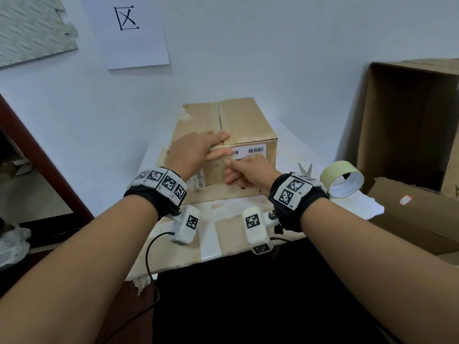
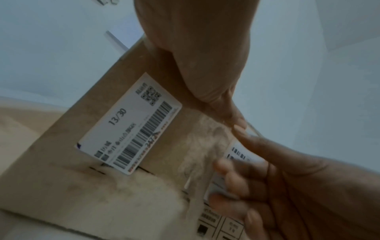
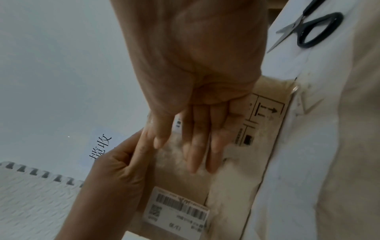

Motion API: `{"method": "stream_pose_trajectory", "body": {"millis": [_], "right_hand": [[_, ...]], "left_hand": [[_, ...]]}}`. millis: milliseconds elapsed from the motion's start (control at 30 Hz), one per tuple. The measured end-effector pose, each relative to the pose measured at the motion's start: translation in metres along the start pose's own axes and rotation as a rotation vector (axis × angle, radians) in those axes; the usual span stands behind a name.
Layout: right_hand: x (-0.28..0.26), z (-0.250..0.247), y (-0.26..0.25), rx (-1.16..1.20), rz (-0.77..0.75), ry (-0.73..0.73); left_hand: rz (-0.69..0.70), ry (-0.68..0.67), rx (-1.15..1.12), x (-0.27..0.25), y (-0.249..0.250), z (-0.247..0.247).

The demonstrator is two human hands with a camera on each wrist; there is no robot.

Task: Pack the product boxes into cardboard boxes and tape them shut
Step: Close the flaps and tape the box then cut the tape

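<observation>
Pressing tape down the near face of a closed cardboard box (image 1: 238, 125) with both hands.

The box sits at the centre of a white table (image 1: 293, 145), its top flaps closed with a strip of tape (image 1: 219, 117) along the seam. The left hand (image 1: 192, 151) lies flat over the box's top front edge, fingers straight and together, touching the tape. The right hand (image 1: 248, 171), just at its 4 o'clock, has straight fingers (image 3: 197, 146) flat on the box's front face, holding nothing. A white label (image 2: 131, 125) at the front's 8 o'clock reads "13/30" above barcodes and a QR code; another barcode label (image 1: 250, 151) sits at 1 o'clock. At the box's 3 o'clock lie scissors (image 3: 308, 27) and a roll of tape (image 1: 342, 178). A wall sheet (image 1: 129, 31) at 11 o'clock shows "区".
</observation>
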State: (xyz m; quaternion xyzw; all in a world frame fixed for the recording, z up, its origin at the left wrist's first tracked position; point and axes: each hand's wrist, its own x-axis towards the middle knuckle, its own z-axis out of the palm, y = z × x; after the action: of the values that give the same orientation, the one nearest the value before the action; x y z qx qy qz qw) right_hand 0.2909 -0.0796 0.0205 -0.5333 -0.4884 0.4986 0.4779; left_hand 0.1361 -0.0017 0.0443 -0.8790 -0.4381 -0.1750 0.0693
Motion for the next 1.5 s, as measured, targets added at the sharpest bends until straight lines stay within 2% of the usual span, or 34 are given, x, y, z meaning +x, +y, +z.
{"method": "stream_pose_trajectory", "body": {"millis": [133,333,433,533,633,700,800,867,900,967,1067,1133,1167,1233,1300,1333,1400,1467,1500], "right_hand": [[0.0,-0.011,0.009,-0.099,0.115,-0.055],[-0.003,-0.028,-0.004,-0.149,0.031,0.064],[-0.005,-0.03,-0.015,-0.177,-0.08,0.114],[-0.004,-0.03,-0.023,-0.191,-0.274,0.222],[0.002,-0.027,-0.028,-0.427,-0.521,0.386],[0.008,-0.022,-0.032,-0.648,-0.602,0.32],[0.024,-0.015,-0.032,-1.075,-0.499,0.147],[0.031,-0.012,-0.028,-1.311,-0.471,0.162],[0.033,-0.012,-0.026,-1.358,-0.477,0.178],[0.033,-0.012,-0.023,-1.378,-0.479,0.184],[0.03,-0.014,-0.025,-1.417,-0.444,0.116],[0.026,-0.016,-0.03,-1.324,-0.413,0.088],[0.023,-0.016,-0.034,-1.201,-0.408,0.102],[0.02,-0.015,-0.043,-0.94,-0.418,0.205],[0.023,-0.015,-0.051,-0.956,-0.399,0.349],[0.027,-0.017,-0.053,-1.033,-0.355,0.402],[0.033,-0.024,-0.053,-1.134,-0.172,0.445],[0.034,-0.029,-0.049,-1.045,-0.02,0.428],[0.034,-0.031,-0.045,-0.978,-0.008,0.416]], "left_hand": [[-0.005,0.006,0.011,-0.002,0.003,0.0],[0.061,-0.019,0.077,-0.007,0.004,-0.003],[0.121,-0.026,0.123,-0.008,-0.002,0.0],[0.133,-0.03,0.168,-0.008,-0.004,-0.001],[0.154,-0.038,0.216,-0.01,-0.005,0.001],[0.146,-0.034,0.229,-0.011,-0.006,0.002],[0.136,-0.021,0.235,-0.012,-0.005,0.003],[0.129,-0.006,0.215,-0.011,-0.004,0.003],[0.123,-0.005,0.206,-0.01,-0.005,0.004],[0.115,-0.008,0.203,-0.009,-0.005,0.005],[0.121,-0.017,0.216,-0.008,-0.004,0.005],[0.122,-0.012,0.23,-0.011,-0.003,0.004],[0.124,-0.004,0.238,-0.013,-0.002,0.003],[0.13,-0.007,0.245,-0.02,0.0,0.0],[0.13,-0.029,0.232,-0.026,0.001,-0.003],[0.128,-0.042,0.214,-0.029,0.003,-0.005],[0.125,-0.051,0.145,-0.035,0.007,-0.01],[0.122,-0.023,0.05,-0.039,0.01,-0.019],[0.13,-0.005,0.014,-0.039,0.01,-0.023]]}}
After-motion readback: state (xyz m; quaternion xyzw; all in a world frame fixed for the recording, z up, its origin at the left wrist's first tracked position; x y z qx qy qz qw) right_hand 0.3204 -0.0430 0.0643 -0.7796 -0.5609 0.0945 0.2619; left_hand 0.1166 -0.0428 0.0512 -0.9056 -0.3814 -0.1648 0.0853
